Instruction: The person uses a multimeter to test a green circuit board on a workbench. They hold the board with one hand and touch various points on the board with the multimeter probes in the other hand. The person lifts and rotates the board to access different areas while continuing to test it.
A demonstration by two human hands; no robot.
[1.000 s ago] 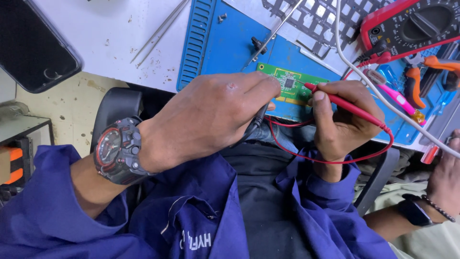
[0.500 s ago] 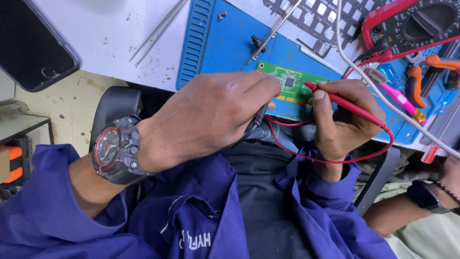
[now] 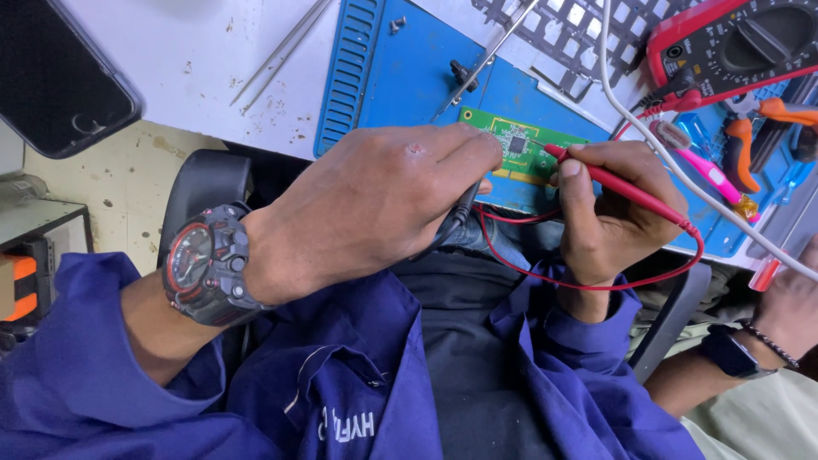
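A small green circuit board (image 3: pixel 532 149) lies on a blue work mat (image 3: pixel 409 68) at the desk's near edge. My left hand (image 3: pixel 366 204), with a black and red watch on its wrist, grips a black test probe (image 3: pixel 464 209) whose tip is hidden under my fingers at the board's left end. My right hand (image 3: pixel 609 209) pinches a red test probe (image 3: pixel 626 192) like a pen, its tip touching the board near the black chip. Red lead wire loops below my right hand.
A red multimeter (image 3: pixel 733 43) sits at the top right, beside orange-handled pliers (image 3: pixel 750 140) and a pink tool (image 3: pixel 699 166). Tweezers (image 3: pixel 281 55) and a dark phone (image 3: pixel 60 77) lie on the white desk. Another person's hand (image 3: pixel 788 302) shows at the right edge.
Both hands keep their probes on the board, barely shifting. The other person's hand at the right edge has moved slightly.
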